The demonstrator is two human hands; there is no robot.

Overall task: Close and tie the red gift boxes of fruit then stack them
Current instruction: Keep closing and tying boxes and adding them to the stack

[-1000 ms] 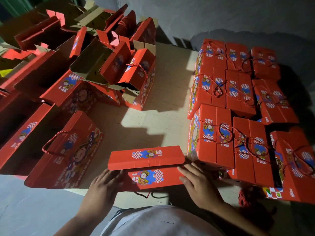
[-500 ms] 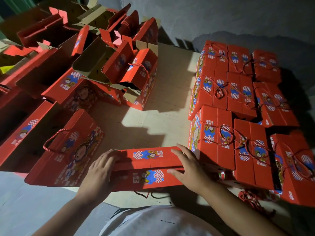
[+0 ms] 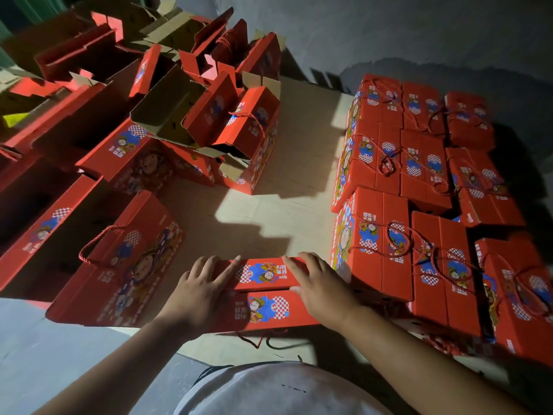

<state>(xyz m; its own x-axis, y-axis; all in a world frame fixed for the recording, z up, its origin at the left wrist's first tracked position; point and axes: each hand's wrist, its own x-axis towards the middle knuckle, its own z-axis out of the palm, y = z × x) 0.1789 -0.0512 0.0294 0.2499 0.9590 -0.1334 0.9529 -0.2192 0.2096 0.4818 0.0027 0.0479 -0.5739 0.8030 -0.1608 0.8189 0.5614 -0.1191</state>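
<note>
At the surface's near edge, a left hand (image 3: pixel 201 290) and right hand (image 3: pixel 317 285), fingers spread flat, press down the two top flaps of a red gift box (image 3: pixel 266 298), its cord (image 3: pixel 263 339) hanging untied below; tying likely comes next, before joining the tied stack (image 3: pixel 419 187) just beside it.
</note>
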